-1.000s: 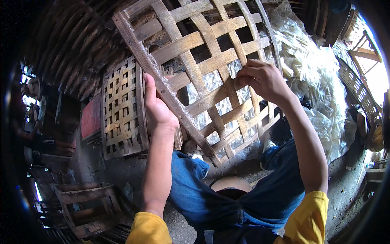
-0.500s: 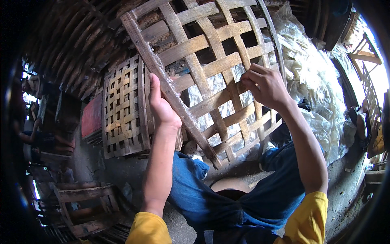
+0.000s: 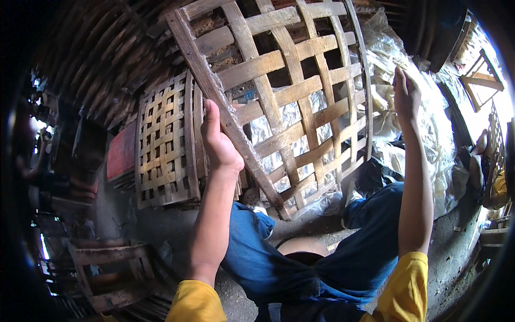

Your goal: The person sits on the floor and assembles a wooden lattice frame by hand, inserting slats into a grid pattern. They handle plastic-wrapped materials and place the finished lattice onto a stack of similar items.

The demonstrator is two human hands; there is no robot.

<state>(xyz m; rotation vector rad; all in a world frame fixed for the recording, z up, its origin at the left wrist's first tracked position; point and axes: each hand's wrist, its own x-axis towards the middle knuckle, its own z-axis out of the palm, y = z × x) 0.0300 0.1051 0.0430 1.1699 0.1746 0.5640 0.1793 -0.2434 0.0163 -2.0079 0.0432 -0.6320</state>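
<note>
Tilted up in front of me is a woven wood-strip panel (image 3: 292, 88) with a dark wooden frame. A pale residue runs along the inner side of its left bar. My left hand (image 3: 221, 144) grips that bar near its lower half, thumb on the near side and fingers behind the panel. Off the panel's right edge, my right hand (image 3: 406, 97) is raised in front of the heaped clear plastic sheets (image 3: 383, 91). Its fingers are curled together; whatever they may hold is too small to see.
A second woven panel (image 3: 163, 139) leans on the left, beside a reddish board (image 3: 122, 153). An old wooden frame stand (image 3: 115, 268) is at the lower left. On the far right are another woven panel (image 3: 494, 134) and part of another person in yellow (image 3: 500, 190).
My right hand has left the panel's strips and moved right and up, past its edge. The panel has shifted slightly, with my left hand still on its bar.
</note>
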